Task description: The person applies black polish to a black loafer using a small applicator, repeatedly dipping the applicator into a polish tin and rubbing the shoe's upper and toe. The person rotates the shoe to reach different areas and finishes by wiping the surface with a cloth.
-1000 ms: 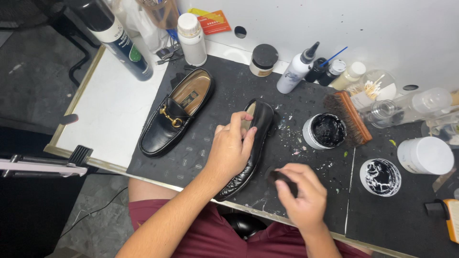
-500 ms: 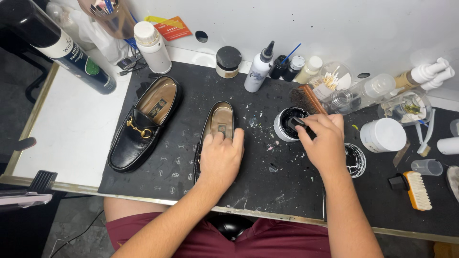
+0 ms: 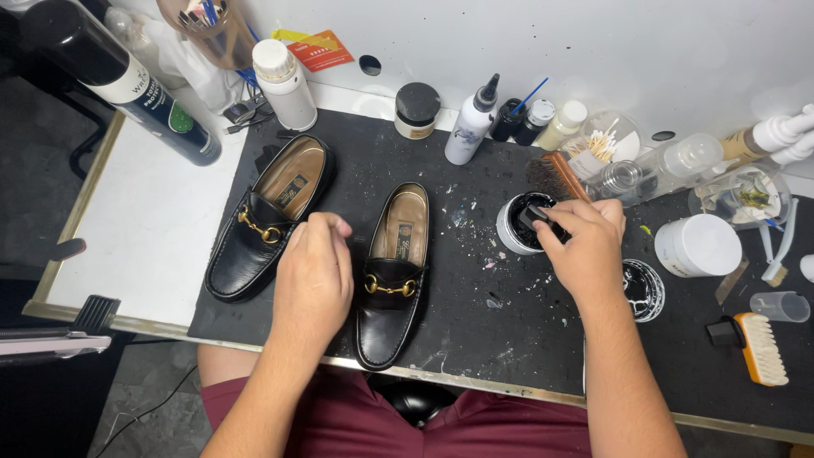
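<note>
Two black loafers with gold bits lie on a black mat (image 3: 475, 331). The right loafer (image 3: 393, 276) stands upright near the front edge; my left hand (image 3: 314, 276) rests with curled fingers against its left side. The left loafer (image 3: 267, 220) lies beside it, angled to the upper right. My right hand (image 3: 585, 246) holds a small black dauber (image 3: 534, 216) and presses it into an open tin of black polish (image 3: 519, 225).
The tin's lid (image 3: 643, 288) lies right of my right hand. Bottles, jars, a brown brush (image 3: 555, 175) and a cotton-swab jar (image 3: 606, 140) line the back. A white tub (image 3: 697, 246), an orange-backed brush (image 3: 759, 348) and a large spray can (image 3: 127, 80) are around.
The right loafer has been set upright from its side. My left hand slid from on top of the shoe to its left flank. My right hand stays at the polish tin.
</note>
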